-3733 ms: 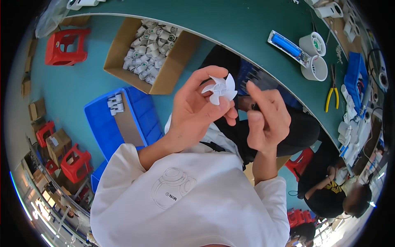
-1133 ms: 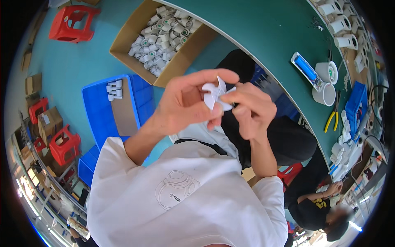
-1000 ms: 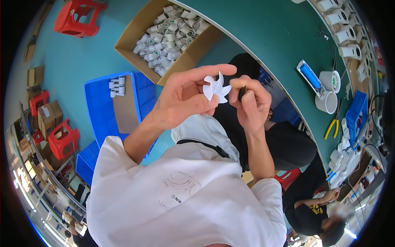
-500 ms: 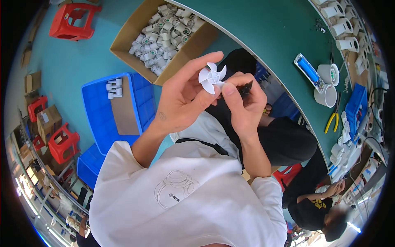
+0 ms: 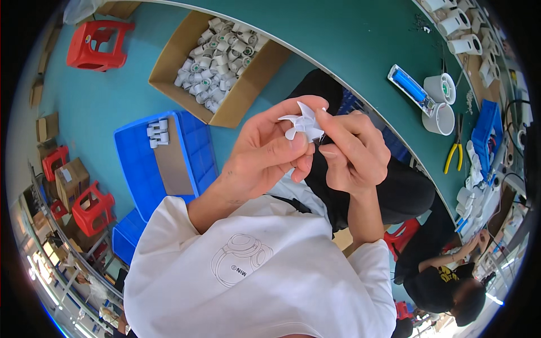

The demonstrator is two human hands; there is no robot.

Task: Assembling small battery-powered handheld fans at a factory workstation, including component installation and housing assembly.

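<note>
A small white fan impeller (image 5: 304, 123) with several curved blades is held by my left hand (image 5: 260, 147), its thumb pressed on the lower side and the fingers behind. My right hand (image 5: 359, 152) is close on the right, fingers curled, with the index fingertip at the impeller's right edge and the thumb a little below. Between that thumb and index finger a thin dark sliver shows, too small to name. Whatever the curled right fingers enclose is hidden.
An open carton (image 5: 242, 98) of white cylindrical parts stands beyond my hands. Left of it is a blue bin (image 5: 132, 163). On the green table (image 5: 360, 39) lie a blue-cored device (image 5: 411, 89), white cups (image 5: 438, 119) and yellow-handled pliers (image 5: 453, 158). Another person (image 5: 445, 287) sits at lower right.
Both hands have shifted slightly down and to the right. The impeller has turned from face-on to tilted. The black piece seen in my right hand earlier is no longer visible.
</note>
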